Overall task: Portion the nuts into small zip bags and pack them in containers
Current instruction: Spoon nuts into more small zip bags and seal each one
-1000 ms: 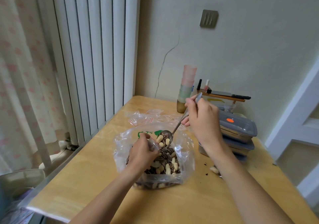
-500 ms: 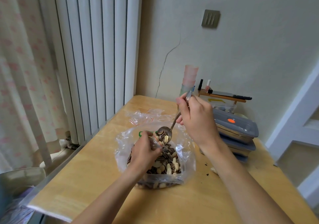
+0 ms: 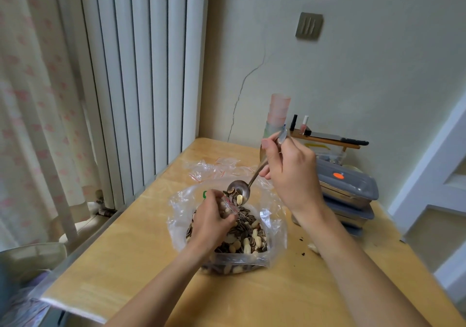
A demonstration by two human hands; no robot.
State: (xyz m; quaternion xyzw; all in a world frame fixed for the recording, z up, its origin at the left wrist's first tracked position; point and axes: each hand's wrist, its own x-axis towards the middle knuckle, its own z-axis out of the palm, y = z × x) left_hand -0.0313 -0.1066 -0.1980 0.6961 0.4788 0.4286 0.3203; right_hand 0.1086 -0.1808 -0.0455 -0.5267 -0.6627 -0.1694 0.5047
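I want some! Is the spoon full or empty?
Full: the spoon, held by the right hand, has seeds and a peanut in its bowl.

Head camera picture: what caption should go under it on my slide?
Right hand tips a spoon of nuts toward a small zip bag held by the left hand over the big bag.

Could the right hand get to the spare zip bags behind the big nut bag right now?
Probably not yet. The right hand grips a loaded spoon tipped over the small bag held in the left hand. The spare zip bags lie uncovered on the table, so the path looks free once the spoon is put down.
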